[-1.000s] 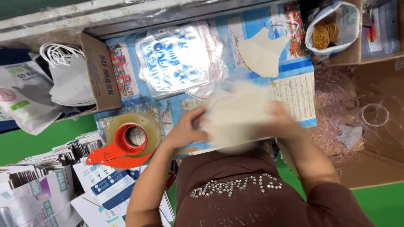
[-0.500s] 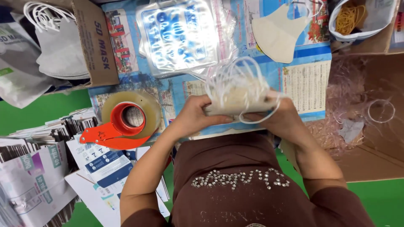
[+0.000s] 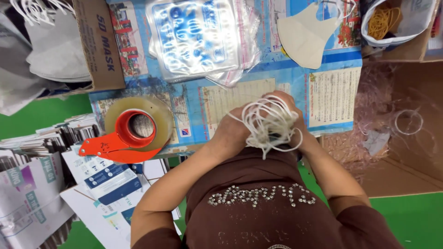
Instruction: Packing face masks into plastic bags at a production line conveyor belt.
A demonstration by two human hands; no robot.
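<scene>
Both my hands are pressed together at the centre of the frame, closed around a bundle of white face masks (image 3: pixel 270 127) whose elastic ear loops spill out in tangled rings over my fingers. My left hand (image 3: pixel 235 131) grips the bundle from the left side and my right hand (image 3: pixel 290 110) wraps it from the right and above, so the masks themselves are mostly hidden and only the loops show clearly. I hold the bundle just above the near edge of the table (image 3: pixel 332 99), which is covered with blue printed paper sheets. To the left of my hands, near the table's edge, lies a roll of clear packing tape in an orange dispenser (image 3: pixel 127 136). Above my hands, in the upper middle of the frame, sits a stack of clear plastic bags with blue print (image 3: pixel 198 37). A single cream-coloured mask (image 3: pixel 304 39) lies flat in the upper right, well apart from my hands. At the top right corner a plastic bag holds yellow rubber bands (image 3: pixel 385 20). A cardboard box (image 3: pixel 99 46) stands at the upper left with more white masks (image 3: pixel 50 50) beside it, and printed packaging sheets (image 3: pixel 99 180) are piled at the lower left.
</scene>
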